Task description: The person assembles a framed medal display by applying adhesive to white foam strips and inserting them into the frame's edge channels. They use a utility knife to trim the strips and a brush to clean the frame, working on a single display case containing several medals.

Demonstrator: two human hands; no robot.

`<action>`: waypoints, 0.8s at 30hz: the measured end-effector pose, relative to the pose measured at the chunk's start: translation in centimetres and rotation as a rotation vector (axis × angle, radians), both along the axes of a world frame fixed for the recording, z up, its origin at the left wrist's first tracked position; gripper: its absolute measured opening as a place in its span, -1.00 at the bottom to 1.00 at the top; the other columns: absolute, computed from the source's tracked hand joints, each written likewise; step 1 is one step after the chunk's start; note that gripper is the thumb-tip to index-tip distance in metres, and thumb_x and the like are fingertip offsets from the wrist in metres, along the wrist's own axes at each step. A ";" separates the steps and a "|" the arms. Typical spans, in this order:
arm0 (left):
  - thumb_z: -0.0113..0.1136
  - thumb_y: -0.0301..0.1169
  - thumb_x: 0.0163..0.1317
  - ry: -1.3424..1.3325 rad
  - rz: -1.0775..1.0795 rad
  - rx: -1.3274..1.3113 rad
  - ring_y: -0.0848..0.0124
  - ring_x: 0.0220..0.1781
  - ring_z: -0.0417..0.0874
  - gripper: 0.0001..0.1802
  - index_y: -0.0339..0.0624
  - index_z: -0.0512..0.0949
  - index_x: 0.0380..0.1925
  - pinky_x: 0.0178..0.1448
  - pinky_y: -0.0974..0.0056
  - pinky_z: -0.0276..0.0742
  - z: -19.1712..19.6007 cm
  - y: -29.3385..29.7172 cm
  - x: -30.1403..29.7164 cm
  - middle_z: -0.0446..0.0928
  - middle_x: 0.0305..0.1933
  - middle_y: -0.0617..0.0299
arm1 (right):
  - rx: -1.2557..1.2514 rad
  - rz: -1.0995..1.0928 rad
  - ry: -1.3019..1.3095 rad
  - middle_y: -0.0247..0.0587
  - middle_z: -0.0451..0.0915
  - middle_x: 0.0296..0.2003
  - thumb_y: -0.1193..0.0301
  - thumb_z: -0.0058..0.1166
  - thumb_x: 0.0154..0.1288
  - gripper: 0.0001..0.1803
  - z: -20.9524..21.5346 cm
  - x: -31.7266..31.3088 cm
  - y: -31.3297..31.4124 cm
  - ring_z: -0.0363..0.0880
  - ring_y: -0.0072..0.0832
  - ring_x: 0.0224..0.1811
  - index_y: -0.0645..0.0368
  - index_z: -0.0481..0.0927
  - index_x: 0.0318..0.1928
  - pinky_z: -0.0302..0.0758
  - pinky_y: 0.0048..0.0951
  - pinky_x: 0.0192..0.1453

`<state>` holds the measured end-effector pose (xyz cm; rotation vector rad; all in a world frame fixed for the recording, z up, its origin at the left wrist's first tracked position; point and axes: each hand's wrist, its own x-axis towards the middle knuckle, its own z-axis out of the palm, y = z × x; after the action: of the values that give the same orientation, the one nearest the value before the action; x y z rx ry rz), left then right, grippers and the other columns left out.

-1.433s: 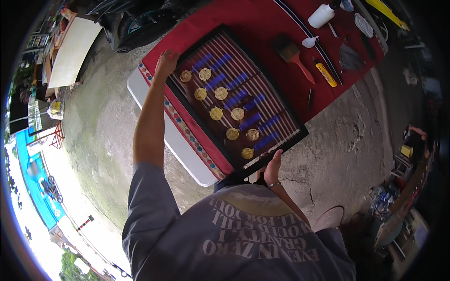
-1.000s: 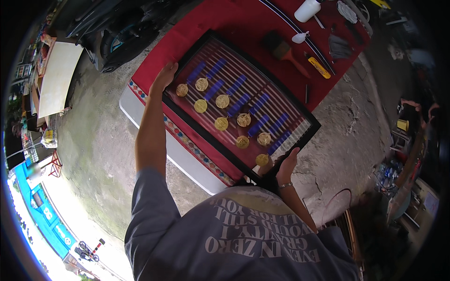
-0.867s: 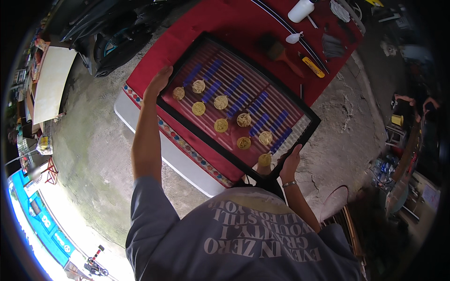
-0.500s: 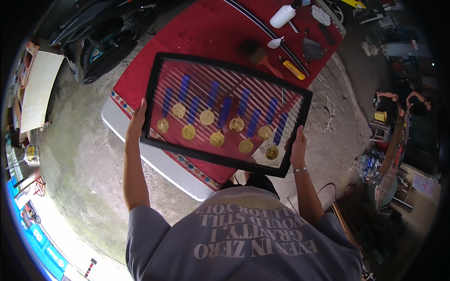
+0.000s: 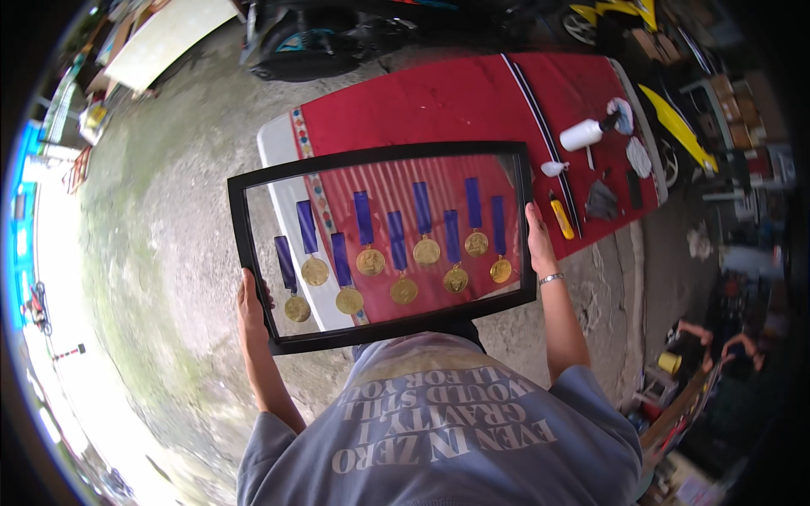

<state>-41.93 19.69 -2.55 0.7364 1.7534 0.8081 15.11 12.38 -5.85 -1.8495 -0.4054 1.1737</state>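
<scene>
A black-rimmed display frame [image 5: 380, 156] with a clear pane is held up in front of me, its right end a little higher than its left. Inside hang several gold medals [image 5: 403, 289] on short blue-purple ribbons [image 5: 364, 218], set in staggered rows. My left hand [image 5: 251, 308] grips the lower left side, with some fingers hidden behind the rim. On the right side, my right hand [image 5: 537, 238] is closed round the edge, most of its fingers out of sight. Through the pane show the table's red cloth, its patterned border and the concrete floor.
Beyond the frame stands a white table [image 5: 274, 145] under a red cloth [image 5: 422, 101]. At its right lie a striped strip [image 5: 533, 105], white bottle [image 5: 580, 135], yellow utility knife [image 5: 560, 218] and grey cloth [image 5: 601, 201]. A dark motorcycle [image 5: 329, 51] is parked behind.
My view has turned. The frame has swung from slanting down at the right to nearly level, and now lies partly past the table's left edge. Both hands have kept their grip.
</scene>
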 end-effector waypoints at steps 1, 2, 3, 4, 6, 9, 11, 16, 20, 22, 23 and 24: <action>0.02 0.27 0.46 0.022 0.044 0.006 0.54 -0.50 0.48 -0.40 -0.06 0.51 -0.36 -0.39 0.36 0.44 0.9 -1.5 0.0 0.45 -0.50 0.36 | 0.006 0.039 0.013 -0.34 0.48 -0.72 -0.32 -0.04 0.43 -0.33 -0.5 0.3 0.8 0.48 -0.53 -0.74 0.02 0.47 -0.46 0.42 -0.48 -0.64; 0.02 0.26 0.46 0.044 0.087 0.008 0.55 -0.51 0.48 -0.41 -0.06 0.50 -0.37 -0.40 0.37 0.43 1.6 -3.0 0.1 0.44 -0.50 0.36 | 0.009 0.078 0.025 -0.34 0.48 -0.72 -0.33 -0.04 0.43 -0.33 -0.3 0.5 1.6 0.48 -0.54 -0.74 0.02 0.47 -0.46 0.41 -0.49 -0.64; 0.02 0.26 0.45 0.043 0.124 0.032 0.55 -0.52 0.48 -0.40 -0.06 0.51 -0.38 -0.42 0.37 0.43 2.1 -4.5 0.2 0.44 -0.51 0.36 | 0.015 0.110 0.033 -0.34 0.48 -0.72 -0.34 -0.05 0.42 -0.32 -0.1 0.7 2.2 0.48 -0.54 -0.74 0.03 0.48 -0.46 0.40 -0.51 -0.65; 0.02 0.27 0.45 0.063 0.165 0.036 0.55 -0.52 0.49 -0.40 -0.06 0.51 -0.38 -0.43 0.38 0.42 3.0 -6.1 0.7 0.44 -0.51 0.36 | 0.028 0.154 0.047 -0.34 0.48 -0.72 -0.34 -0.05 0.42 -0.32 0.2 1.0 2.7 0.48 -0.54 -0.74 0.03 0.48 -0.46 0.40 -0.51 -0.64; 0.03 0.27 0.45 0.104 0.231 0.045 0.55 -0.53 0.49 -0.40 -0.06 0.51 -0.38 -0.44 0.38 0.42 4.8 -8.6 1.9 0.45 -0.52 0.36 | 0.054 0.223 0.075 -0.35 0.47 -0.72 -0.34 -0.05 0.43 -0.32 0.6 1.7 3.6 0.48 -0.55 -0.74 0.04 0.48 -0.46 0.41 -0.52 -0.63; 0.02 0.30 0.43 0.124 0.306 0.078 0.54 -0.55 0.50 -0.36 -0.08 0.53 -0.42 -0.44 0.37 0.44 6.3 -12.6 2.5 0.46 -0.54 0.35 | 0.087 0.299 0.096 -0.36 0.46 -0.72 -0.34 -0.08 0.44 -0.31 2.1 2.6 3.8 0.47 -0.56 -0.74 0.05 0.48 -0.44 0.42 -0.53 -0.63; 0.02 0.31 0.43 0.161 0.379 0.082 0.53 -0.56 0.50 -0.34 -0.08 0.55 -0.43 -0.44 0.37 0.44 7.3 -14.7 3.4 0.47 -0.56 0.35 | 0.110 0.315 0.112 -0.36 0.47 -0.71 -0.34 -0.10 0.45 -0.30 3.4 2.7 3.5 0.47 -0.57 -0.73 0.07 0.49 -0.42 0.42 -0.54 -0.62; 0.01 0.31 0.43 0.312 0.465 0.167 0.54 -0.56 0.48 -0.34 -0.10 0.56 -0.40 -0.43 0.38 0.41 12.1 -17.5 5.7 0.46 -0.56 0.35 | 0.161 0.333 0.232 -0.35 0.48 -0.69 -0.36 -0.19 0.47 -0.28 3.4 3.6 2.2 0.49 -0.58 -0.71 0.09 0.50 -0.35 0.44 -0.56 -0.60; -0.01 0.29 0.46 0.382 0.440 0.206 0.55 -0.55 0.45 -0.34 -0.12 0.56 -0.39 -0.40 0.41 0.36 16.4 -17.7 8.0 0.45 -0.57 0.36 | 0.213 0.302 0.321 -0.35 0.50 -0.69 -0.37 -0.26 0.48 -0.26 2.4 4.1 1.8 0.50 -0.58 -0.71 0.07 0.50 -0.36 0.45 -0.56 -0.61; -0.04 0.26 0.49 0.420 0.420 0.251 0.54 -0.52 0.42 -0.36 -0.12 0.57 -0.36 -0.36 0.39 0.31 18.3 -18.4 8.8 0.44 -0.55 0.36 | 0.262 0.295 0.366 -0.34 0.50 -0.68 -0.35 -0.28 0.51 -0.28 2.1 4.1 1.7 0.49 -0.58 -0.70 0.08 0.49 -0.32 0.46 -0.55 -0.59; -0.04 0.25 0.50 0.437 0.413 0.294 0.54 -0.50 0.42 -0.37 -0.12 0.57 -0.35 -0.34 0.38 0.32 19.0 -18.8 8.8 0.44 -0.53 0.35 | 0.312 0.299 0.398 -0.34 0.50 -0.68 -0.34 -0.28 0.51 -0.28 2.1 4.3 1.6 0.49 -0.58 -0.70 0.08 0.49 -0.31 0.46 -0.54 -0.58; -0.04 0.24 0.50 0.452 0.405 0.338 0.54 -0.49 0.42 -0.37 -0.13 0.58 -0.33 -0.33 0.37 0.32 19.7 -19.1 8.7 0.45 -0.51 0.35 | 0.363 0.301 0.428 -0.33 0.50 -0.67 -0.33 -0.29 0.52 -0.29 2.1 4.4 1.4 0.49 -0.58 -0.70 0.08 0.49 -0.30 0.46 -0.54 -0.57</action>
<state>-33.28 0.56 17.13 0.8446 2.2435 1.3130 19.49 13.81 -3.74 -1.2133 -0.6172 1.5412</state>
